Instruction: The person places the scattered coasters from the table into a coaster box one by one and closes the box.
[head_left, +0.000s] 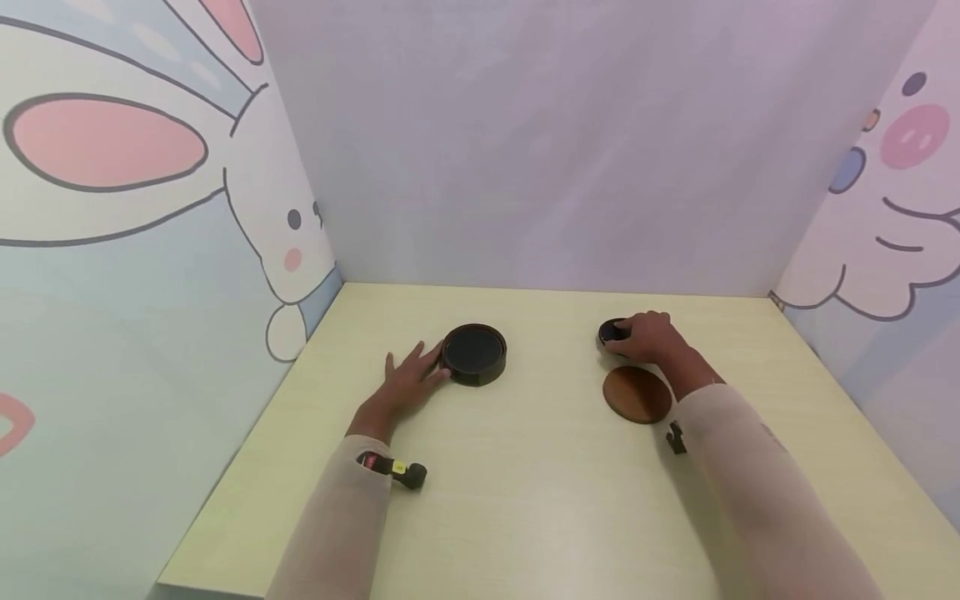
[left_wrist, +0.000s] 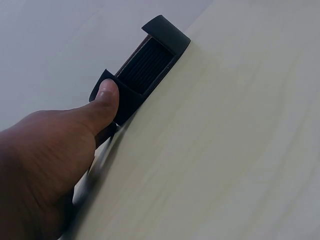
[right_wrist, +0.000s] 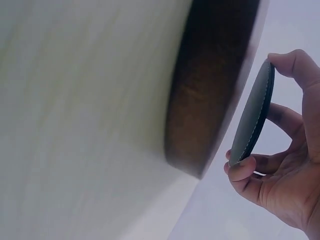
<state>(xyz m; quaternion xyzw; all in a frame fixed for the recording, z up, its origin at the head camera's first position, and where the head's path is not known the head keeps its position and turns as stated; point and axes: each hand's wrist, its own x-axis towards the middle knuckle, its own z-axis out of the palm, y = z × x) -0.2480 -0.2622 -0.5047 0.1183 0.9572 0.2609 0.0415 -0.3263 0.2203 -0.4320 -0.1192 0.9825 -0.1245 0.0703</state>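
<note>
A round black coaster holder [head_left: 474, 354] stands on the table left of centre. In the left wrist view a cut-out in its side wall shows a stack of thin black coasters [left_wrist: 146, 66]. My left hand [head_left: 408, 383] holds the holder at its left side, thumb on the wall and the outer fingers spread. Toward the right, my right hand [head_left: 651, 336] pinches a round black coaster [right_wrist: 254, 112] with a stitched edge by its rim, thumb and fingers at opposite sides. Just nearer the person than this coaster, a round brown wooden disc [head_left: 637, 394] lies flat on the table.
The pale wood-grain table [head_left: 525, 483] meets a plain light curtain [head_left: 525, 167] at the back. Side panels with cartoon animals flank it on the left [head_left: 247, 208] and right [head_left: 892, 233]. A strap with a small camera [head_left: 408, 475] sits on the left wrist.
</note>
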